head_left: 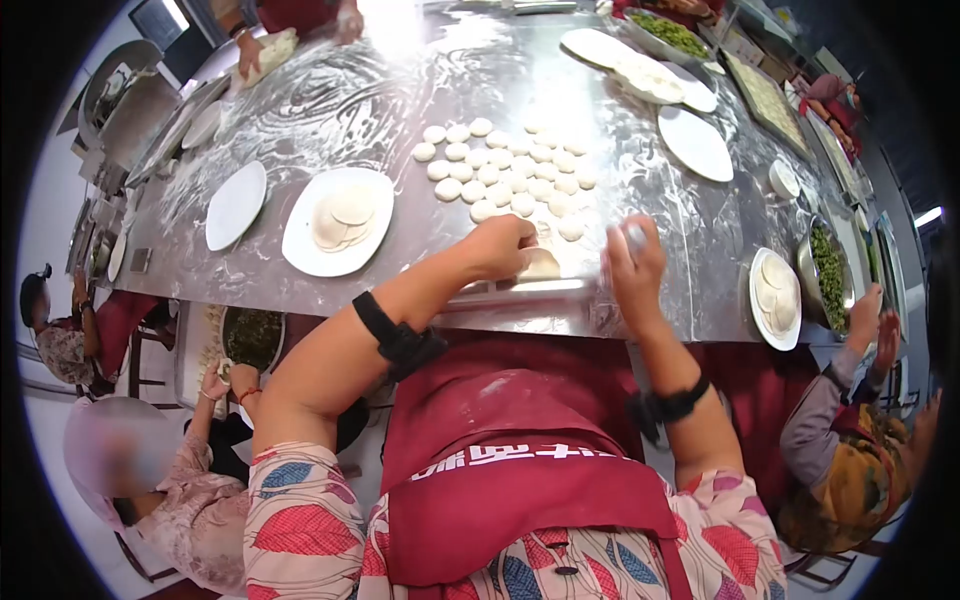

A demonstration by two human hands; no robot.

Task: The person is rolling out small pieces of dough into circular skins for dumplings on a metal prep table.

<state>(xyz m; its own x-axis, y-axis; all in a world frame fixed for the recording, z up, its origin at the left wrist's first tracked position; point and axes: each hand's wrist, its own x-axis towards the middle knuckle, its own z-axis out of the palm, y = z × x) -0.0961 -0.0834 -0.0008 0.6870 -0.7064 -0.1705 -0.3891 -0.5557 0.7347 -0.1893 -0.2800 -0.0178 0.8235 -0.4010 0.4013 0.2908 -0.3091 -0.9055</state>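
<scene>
Nearest, the maroon apron (530, 410) meets the near rim of the steel table (690, 285); its front lettering is partly lost in the folds. Black bands sit on both forearms. Left hand (502, 248) just inside that rim, thumb and fingers pinched on the near-left margin of a flat dough wrapper (542, 264), which lies on the table between the two hands; the fingers cover part of it. Right hand (636, 265) just beside, motion-blurred, fingers curled near a pale object (635, 236) mostly hidden; whether they close on it, cannot tell. Beyond the hands, a cluster of dough balls (487, 174) crowds close, its far side washed by glare. Left of it, a white plate (300, 255) bears stacked wrappers (345, 218); floured steel separates it from the cluster, and its near side stands back from the table rim. To the right, a strip of steel runs from the right hand to another wrapper-laden plate (786, 338), close to the rim, beside a bowl of chopped greens (828, 265). Farther, wide floury surface reaches a co-worker's hand (248, 58) on a dough lump (272, 52); that person is cut off above.
</scene>
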